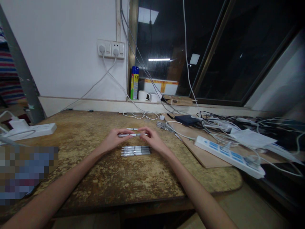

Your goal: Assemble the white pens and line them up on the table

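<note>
Fingers of the left hand (115,137) are clamped on a pen (134,135), held crosswise over the worn table (105,184). Fingers of the right hand (152,139) curl at its right end; whether they grip it cannot be told. A second pen (132,129) shows just beyond, partly hidden, and a row of pens (136,151) lies just this side of both hands.

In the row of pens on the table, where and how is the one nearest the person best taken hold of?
Probably mid-barrel: pinch the nearest pen from above, thumb on its near side. It lies flat and crosswise, with table surface along that side, while the other pens lie close along its far side, seemingly leaving little room for fingertips there.
</note>
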Motion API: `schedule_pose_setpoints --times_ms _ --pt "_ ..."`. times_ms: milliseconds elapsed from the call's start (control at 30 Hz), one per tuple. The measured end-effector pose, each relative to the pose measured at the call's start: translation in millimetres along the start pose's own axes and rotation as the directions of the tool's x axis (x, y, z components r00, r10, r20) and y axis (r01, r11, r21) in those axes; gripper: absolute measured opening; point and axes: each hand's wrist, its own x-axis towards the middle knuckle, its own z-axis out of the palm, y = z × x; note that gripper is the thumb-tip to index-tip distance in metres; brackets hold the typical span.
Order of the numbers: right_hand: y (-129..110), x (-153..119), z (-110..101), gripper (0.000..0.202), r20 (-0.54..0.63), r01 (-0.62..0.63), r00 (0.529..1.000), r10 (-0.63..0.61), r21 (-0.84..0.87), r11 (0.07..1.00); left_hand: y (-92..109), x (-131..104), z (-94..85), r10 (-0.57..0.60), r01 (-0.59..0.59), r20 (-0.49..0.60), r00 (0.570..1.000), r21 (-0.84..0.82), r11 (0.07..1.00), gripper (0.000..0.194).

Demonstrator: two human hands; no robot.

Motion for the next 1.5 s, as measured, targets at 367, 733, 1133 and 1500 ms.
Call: schedule_pose_setpoints --times_ms 367,733,1133,1500 --pt "-1 0 -1 0.028 -0.005 -0.004 1.000 0.004 0.002 1.000 4 0 0.8 -0.001 0.001 -0.002 1.000 -0.005 1.000 0.036" --pt "-4 -1 1 0.027 0.037 -0.015 0.999 0.015 0.011 1.000 7 -1 2.4 0.008 -0.008 0.001 1.000 -0.044 0.999 0.029" --pt "-10 -4 1 0.027 0.066 0.048 0.997 -0.044 -0.069 0.996 5 2 0.0 0.023 -0.023 -0.001 1.000 0.018 1.000 0.033" --pt "-8 -1 7 0.030 0.164 -0.086 0.985 0.062 0.143 0.986 5 3 10.8 -0.302 0.233 -0.107 0.947 -0.416 0.879 0.043"
